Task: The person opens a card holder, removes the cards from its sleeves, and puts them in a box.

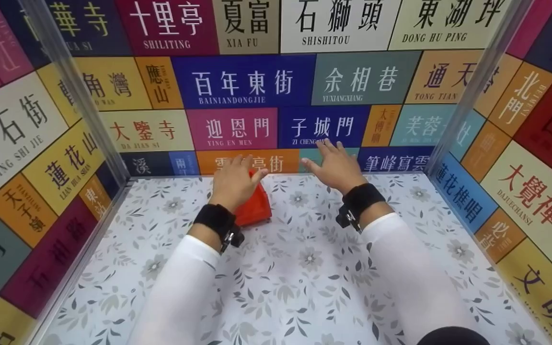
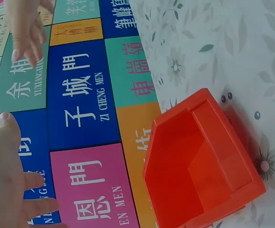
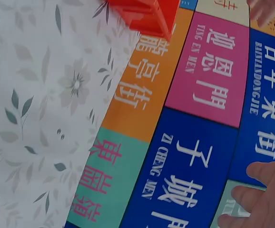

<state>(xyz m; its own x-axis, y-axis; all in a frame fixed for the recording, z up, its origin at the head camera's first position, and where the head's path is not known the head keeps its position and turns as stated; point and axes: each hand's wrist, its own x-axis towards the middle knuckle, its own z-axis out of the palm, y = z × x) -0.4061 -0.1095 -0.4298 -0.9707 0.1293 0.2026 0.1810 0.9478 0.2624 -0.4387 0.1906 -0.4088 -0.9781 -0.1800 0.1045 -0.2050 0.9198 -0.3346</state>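
Note:
A red plastic storage bin [image 1: 255, 207] with a cut-down front stands on the flowered tabletop near the back wall. From close up in the left wrist view, the inside of the bin [image 2: 225, 149] shows bare red walls. My left hand [image 1: 233, 184] hovers over the bin's left side in the head view and hides part of it. Its fingers are spread and hold nothing. To the right of the bin, my right hand [image 1: 337, 167] is raised in front of the back wall, fingers extended and apart, with nothing in them.
Upright panels with coloured Chinese place-name blocks enclose the table: a back wall [image 1: 247, 81], a left wall [image 1: 12, 139] and a right wall [image 1: 539, 158]. Clear corner posts [image 1: 463, 91] join them. The tabletop [image 1: 304, 287] has a grey leaf and flower pattern.

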